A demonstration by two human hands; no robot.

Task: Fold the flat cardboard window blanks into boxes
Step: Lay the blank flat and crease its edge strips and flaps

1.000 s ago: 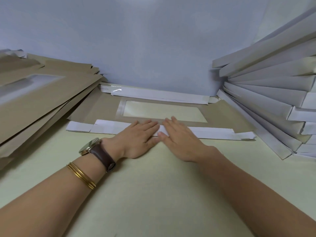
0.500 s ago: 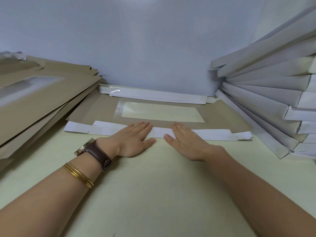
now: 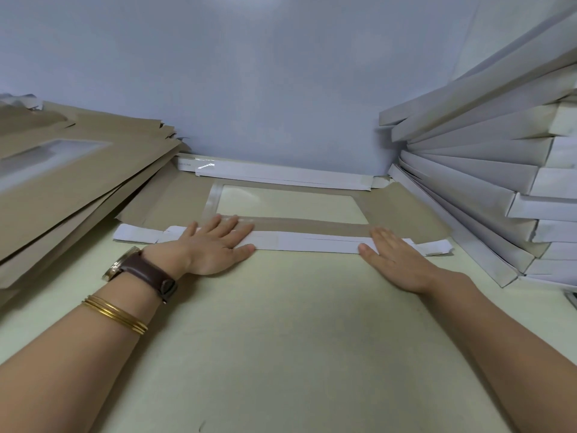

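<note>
Setting: box-packaging workstation, workshop type. Evidence: pale green surface [image 3: 281, 332]; plain blue-grey wall [image 3: 249, 73] at 12 o'clock; pile of flat brown window blanks [image 3: 78, 189] at 9 o'clock; leaning stack of folded white boxes [image 3: 487, 173] at 3 o'clock; one window blank [image 3: 402, 207] spread flat between them.

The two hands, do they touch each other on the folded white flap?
No, the left hand and the right hand lie flat on the white flap far apart, with a bare stretch between them.

Brown kraft blank [image 3: 402, 210] with white flap [image 3: 312, 242], pale cream table [image 3: 281, 323], brown watch strap [image 3: 146, 271], gold bangles [image 3: 115, 314]
</note>
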